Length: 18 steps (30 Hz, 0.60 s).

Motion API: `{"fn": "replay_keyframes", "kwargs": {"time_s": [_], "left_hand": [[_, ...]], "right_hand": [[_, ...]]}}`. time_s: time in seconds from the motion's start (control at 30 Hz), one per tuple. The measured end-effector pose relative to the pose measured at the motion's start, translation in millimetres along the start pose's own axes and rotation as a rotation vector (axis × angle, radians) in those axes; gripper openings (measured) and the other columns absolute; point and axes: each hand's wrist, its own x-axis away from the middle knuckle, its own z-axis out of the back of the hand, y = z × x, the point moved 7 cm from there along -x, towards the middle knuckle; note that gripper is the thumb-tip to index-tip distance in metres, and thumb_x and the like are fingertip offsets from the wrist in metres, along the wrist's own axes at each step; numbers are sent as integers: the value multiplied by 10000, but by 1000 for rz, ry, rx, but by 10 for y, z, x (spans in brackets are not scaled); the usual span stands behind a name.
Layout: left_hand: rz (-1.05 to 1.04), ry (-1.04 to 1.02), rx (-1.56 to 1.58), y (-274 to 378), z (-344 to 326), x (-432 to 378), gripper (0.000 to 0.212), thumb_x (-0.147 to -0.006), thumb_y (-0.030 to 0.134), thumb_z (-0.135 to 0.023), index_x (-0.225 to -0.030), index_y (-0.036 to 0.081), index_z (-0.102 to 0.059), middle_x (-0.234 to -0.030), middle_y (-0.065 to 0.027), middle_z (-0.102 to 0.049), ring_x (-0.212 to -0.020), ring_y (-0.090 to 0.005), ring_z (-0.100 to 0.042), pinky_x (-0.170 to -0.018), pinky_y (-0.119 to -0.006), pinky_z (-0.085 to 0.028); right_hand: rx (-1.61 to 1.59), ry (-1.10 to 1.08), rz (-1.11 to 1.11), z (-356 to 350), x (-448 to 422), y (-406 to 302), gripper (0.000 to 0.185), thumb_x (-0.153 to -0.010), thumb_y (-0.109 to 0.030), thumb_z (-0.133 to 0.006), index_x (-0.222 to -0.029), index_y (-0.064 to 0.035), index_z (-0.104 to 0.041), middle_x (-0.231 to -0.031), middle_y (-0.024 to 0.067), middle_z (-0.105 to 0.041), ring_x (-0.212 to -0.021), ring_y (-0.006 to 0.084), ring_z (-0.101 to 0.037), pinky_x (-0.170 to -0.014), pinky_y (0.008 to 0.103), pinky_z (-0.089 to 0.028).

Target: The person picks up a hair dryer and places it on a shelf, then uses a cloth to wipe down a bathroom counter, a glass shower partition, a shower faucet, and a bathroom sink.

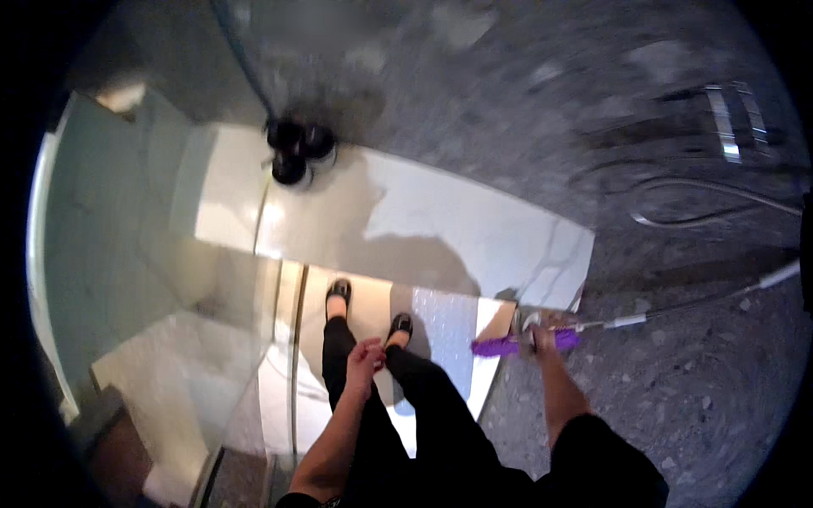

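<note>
My right hand (542, 340) is at the right, blurred by motion, and grips a purple fluffy duster (497, 347). Purple pile shows on both sides of the hand. From the duster's right end a thin pole with pale sections (629, 320) runs along the grey wall to the picture's edge. Just past the hand, a metal fitting is partly hidden and too blurred to name. My left hand (366, 362) hangs in front of my legs, holding nothing, with its fingers loosely bent and apart.
A pale bench (432, 209) spans the stone-look wall (508, 114) before me. Several dark-topped bottles (292, 152) stand in its left corner. A shower hose (692, 184) loops at the right. Clear glass (209, 355) is on my left. My black shoes (400, 327) stand on the pale floor.
</note>
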Motion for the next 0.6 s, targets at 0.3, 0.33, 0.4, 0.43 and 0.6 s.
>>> {"fn": "replay_keyframes", "kwargs": {"time_s": [0.3, 0.33, 0.4, 0.43, 0.6], "left_hand": [[-621, -945, -985, 357, -2368, 1885, 479, -864, 194, -577, -1297, 46, -435, -1260, -149, -498, -1109, -268, -496, -961, -370, -384], [-580, -952, -1062, 737, -2394, 2179, 438, -873, 180, -560, -1277, 41, -461, -1254, -153, -513, -1105, -255, -510, -960, -368, -387], [-1101, -1241, -1181, 1450, -2698, 2637, 440, -806, 227, -634, -1203, 60, -542, -1177, -174, -576, -1039, -266, -571, -901, -349, -434], [-661, -945, -1387, 1915, -2714, 2672, 414, -753, 222, -668, -1132, 71, -595, -1148, -175, -591, -1034, -302, -578, -889, -362, -445], [-1130, -391, -1058, 3397, -2751, 3068, 336, -789, 126, -657, -1116, 64, -607, -1014, -133, -639, -932, -242, -625, -794, -338, -498]], "right_hand": [[-694, -305, 162, 78, 1728, -838, 634, -733, -154, -738, -1273, -33, -427, -996, 104, -617, -921, 248, -618, -824, 359, -503], [-570, -437, 350, 165, 2008, -1569, 790, -705, -118, -755, -1361, -24, -325, -1109, 140, -580, -1021, 251, -580, -884, 332, -472], [-671, -244, 572, 524, 2440, -2296, 848, -689, -79, -754, -1402, -57, -296, -1302, 153, -467, -1163, 230, -486, -948, 306, -422], [-617, -165, 663, 767, 2532, -2508, 838, -686, -83, -757, -1401, -77, -318, -1333, 143, -444, -1190, 228, -461, -976, 310, -399], [-339, 510, 1238, 1193, 3242, -4386, 689, -635, -149, -773, -1256, -65, -485, -1178, 157, -514, -1107, 302, -500, -945, 354, -394]]}}
